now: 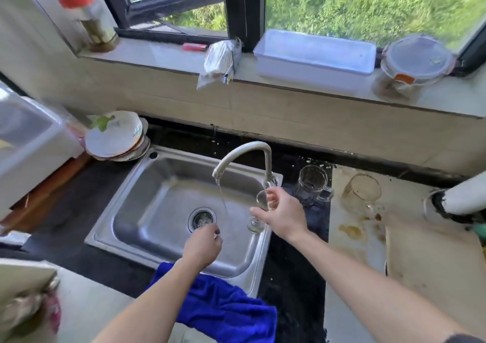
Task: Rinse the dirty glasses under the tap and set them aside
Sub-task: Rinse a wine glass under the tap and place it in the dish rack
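Head view, nearest first: a blue cloth [223,306] hangs over the front rim of the steel sink [147,185]. Just beyond it the left hand [202,246] hovers over the basin with fingers curled downward. Its fingertips face away, so I cannot tell whether it pinches anything. The right hand [281,216] grasps a stemmed wine glass [264,203] around the bowl, above the sink's right edge and beside the running stream [222,198], not in it. As I judge the risks, the wet glass could slip from that grip, or its foot could knock the steel rim or the tap [247,150] on its way under the water. Farther right on the counter, a clear glass mug [311,182] and an amber-smeared glass [361,188] wait. Blur hides how dirty either is.
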Demonstrator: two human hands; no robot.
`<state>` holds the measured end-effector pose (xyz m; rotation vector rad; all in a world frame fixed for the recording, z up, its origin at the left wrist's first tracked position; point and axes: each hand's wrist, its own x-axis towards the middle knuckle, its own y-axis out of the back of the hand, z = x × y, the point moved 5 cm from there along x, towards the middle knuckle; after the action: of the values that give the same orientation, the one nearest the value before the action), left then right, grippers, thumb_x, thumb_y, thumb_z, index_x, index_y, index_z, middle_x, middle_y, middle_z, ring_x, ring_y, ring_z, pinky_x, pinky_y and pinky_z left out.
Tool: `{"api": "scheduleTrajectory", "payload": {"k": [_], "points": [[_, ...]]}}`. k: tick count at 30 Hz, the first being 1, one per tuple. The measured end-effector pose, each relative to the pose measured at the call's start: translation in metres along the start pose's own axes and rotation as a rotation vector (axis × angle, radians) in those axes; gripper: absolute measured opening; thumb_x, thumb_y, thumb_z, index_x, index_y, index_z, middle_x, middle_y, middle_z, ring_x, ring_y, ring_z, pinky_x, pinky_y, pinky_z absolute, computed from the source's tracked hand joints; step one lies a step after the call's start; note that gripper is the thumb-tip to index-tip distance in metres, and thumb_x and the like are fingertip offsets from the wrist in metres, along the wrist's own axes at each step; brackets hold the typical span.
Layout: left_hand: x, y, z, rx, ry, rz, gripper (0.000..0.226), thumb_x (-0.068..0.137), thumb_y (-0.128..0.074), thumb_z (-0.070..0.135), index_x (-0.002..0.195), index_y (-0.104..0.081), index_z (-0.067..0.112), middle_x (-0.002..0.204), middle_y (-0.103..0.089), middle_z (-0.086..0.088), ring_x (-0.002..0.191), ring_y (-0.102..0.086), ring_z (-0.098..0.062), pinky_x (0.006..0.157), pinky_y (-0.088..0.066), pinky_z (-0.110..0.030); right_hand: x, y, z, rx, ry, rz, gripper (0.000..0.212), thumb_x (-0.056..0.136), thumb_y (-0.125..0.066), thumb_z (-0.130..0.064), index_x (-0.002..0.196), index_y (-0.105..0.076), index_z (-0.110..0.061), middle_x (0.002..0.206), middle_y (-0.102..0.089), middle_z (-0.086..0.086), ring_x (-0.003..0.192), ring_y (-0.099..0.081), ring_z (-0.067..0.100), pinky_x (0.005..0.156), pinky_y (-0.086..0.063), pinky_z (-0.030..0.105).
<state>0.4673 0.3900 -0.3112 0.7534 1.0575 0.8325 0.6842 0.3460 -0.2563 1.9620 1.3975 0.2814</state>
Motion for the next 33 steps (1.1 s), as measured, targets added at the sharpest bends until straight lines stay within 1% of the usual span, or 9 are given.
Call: {"api": "scheduleTrajectory", "payload": {"k": [7, 9, 13, 17, 20, 23, 25, 28, 33], "points": [[0.028, 0.021, -0.051, -0.203, 0.057, -0.049, 0.019, 0.090, -0.047, 0.020, 0.101, -0.061, 0.014, 0.093, -0.063, -0.006, 0.080, -0.054, -0.024, 0.068, -0.039, -0.028, 0.035, -0.084, -0.055, 0.018, -0.116, -0.111, 0.072, 0.068, -0.078, -0.054, 0.128, -0.057, -0.021, 0.116, -0.065, -0.004, 0.104, -0.060, 0.015, 0.093, -0.051, 0.037], [0.039, 0.021, -0.062, -0.333, 0.074, -0.075, 0.018, 0.091, -0.051, 0.020, 0.104, -0.062, 0.012, 0.093, -0.062, -0.005, 0.085, -0.055, -0.023, 0.069, -0.038, -0.027, 0.041, -0.094, -0.059, 0.007, -0.164, -0.093, 0.069, 0.067, -0.078, -0.055, 0.124, -0.059, -0.021, 0.113, -0.066, -0.005, 0.102, -0.061, 0.015, 0.092, -0.051, 0.037], [0.058, 0.014, -0.072, -0.775, 0.212, -0.153, 0.006, 0.091, -0.051, 0.017, 0.088, -0.055, 0.019, 0.092, -0.053, -0.007, 0.079, -0.049, -0.024, 0.067, -0.047, -0.035, 0.049, -0.102, -0.070, 0.050, -0.203, -0.050, 0.056, 0.063, -0.080, -0.055, 0.107, -0.064, -0.024, 0.099, -0.068, -0.009, 0.092, -0.064, 0.013, 0.085, -0.053, 0.034], [0.069, 0.003, -0.067, -1.279, 0.389, -0.329, 0.043, 0.093, -0.051, 0.016, 0.134, -0.041, 0.016, 0.112, -0.053, -0.014, 0.078, -0.055, -0.024, 0.062, -0.052, -0.035, 0.051, -0.106, -0.073, 0.154, -0.263, 0.008, 0.046, 0.057, -0.079, -0.059, 0.087, -0.063, -0.027, 0.085, -0.068, -0.010, 0.083, -0.066, 0.014, 0.080, -0.057, 0.041], [0.073, 0.003, -0.057, -1.492, 0.430, -0.330, 0.036, 0.094, -0.044, 0.001, 0.127, -0.040, 0.015, 0.113, -0.050, -0.021, 0.080, -0.056, -0.033, 0.067, -0.056, -0.041, 0.050, -0.106, -0.074, 0.206, -0.306, 0.007, 0.047, 0.060, -0.076, -0.064, 0.087, -0.063, -0.027, 0.086, -0.065, -0.012, 0.080, -0.065, 0.012, 0.075, -0.060, 0.045], [0.075, 0.004, -0.054, -1.492, 0.437, -0.331, 0.028, 0.096, -0.039, 0.000, 0.123, -0.043, 0.008, 0.096, -0.055, -0.021, 0.064, -0.056, -0.030, 0.053, -0.047, -0.032, 0.053, -0.104, -0.079, 0.175, -0.273, -0.044, 0.039, 0.070, -0.074, -0.060, 0.092, -0.060, -0.031, 0.088, -0.064, -0.011, 0.084, -0.064, 0.012, 0.080, -0.059, 0.044], [0.075, 0.003, -0.054, -1.417, 0.418, -0.401, 0.023, 0.099, -0.040, 0.008, 0.121, -0.047, 0.010, 0.083, -0.058, -0.019, 0.055, -0.053, -0.025, 0.047, -0.040, -0.027, 0.056, -0.102, -0.083, 0.189, -0.223, -0.119, 0.044, 0.074, -0.078, -0.046, 0.111, -0.060, -0.032, 0.095, -0.066, -0.005, 0.088, -0.064, 0.012, 0.081, -0.059, 0.039], [0.072, 0.001, -0.057, -1.364, 0.421, -0.450, 0.016, 0.100, -0.043, 0.020, 0.111, -0.050, 0.011, 0.075, -0.059, -0.017, 0.050, -0.049, -0.020, 0.043, -0.038, -0.023, 0.059, -0.099, -0.092, 0.292, -0.201, -0.223, 0.053, 0.075, -0.082, -0.023, 0.122, -0.058, -0.026, 0.099, -0.064, 0.001, 0.087, -0.064, 0.013, 0.067, -0.060, 0.030], [0.078, 0.010, -0.060, -1.574, 0.457, -0.206, 0.010, 0.100, -0.041, 0.006, 0.108, -0.045, 0.009, 0.077, -0.051, -0.016, 0.055, -0.048, -0.022, 0.050, -0.045, -0.029, 0.059, -0.096, -0.092, 0.312, -0.246, -0.168, 0.045, 0.074, -0.082, -0.037, 0.109, -0.060, -0.019, 0.101, -0.063, -0.003, 0.087, -0.061, 0.007, 0.064, -0.060, 0.029]]}}
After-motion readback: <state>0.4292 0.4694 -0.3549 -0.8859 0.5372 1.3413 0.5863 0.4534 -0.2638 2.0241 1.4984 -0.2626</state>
